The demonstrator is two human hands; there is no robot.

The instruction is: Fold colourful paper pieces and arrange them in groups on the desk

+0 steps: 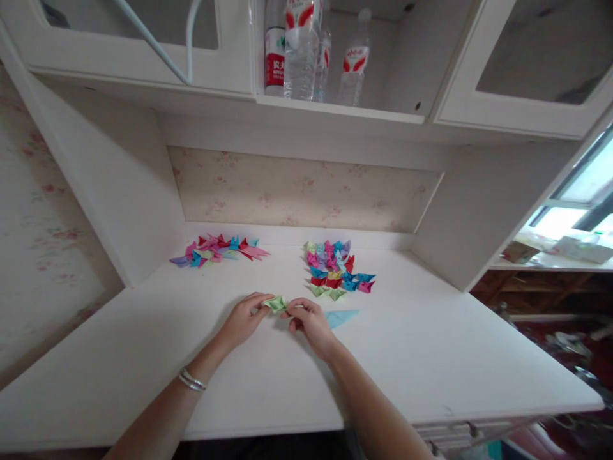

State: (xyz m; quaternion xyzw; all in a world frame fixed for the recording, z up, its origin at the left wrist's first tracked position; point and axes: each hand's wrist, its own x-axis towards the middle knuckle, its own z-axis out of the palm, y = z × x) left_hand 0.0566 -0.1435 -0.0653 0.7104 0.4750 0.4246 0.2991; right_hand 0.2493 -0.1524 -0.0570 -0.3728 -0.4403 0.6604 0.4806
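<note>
A small light-green folded paper boat (276,304) is held between my two hands, just above the white desk. My left hand (244,319) pinches its left end, with a silver bracelet (192,379) on that wrist. At its right end, the fingers of my right hand (309,322) are closed on the paper. A light-blue folded paper sheet (341,317) lies flat on the desk just right of my right hand, partly hidden by it. Beyond that, several colourful folded paper boats (335,278) stand grouped in rows.
At the back left lies a pile of coloured paper folds (218,249). The white desk (431,358) runs under a cabinet whose open shelf (335,108) holds several plastic bottles (354,61). A white cable (158,48) hangs at the upper left. Side panels bound the desk's back.
</note>
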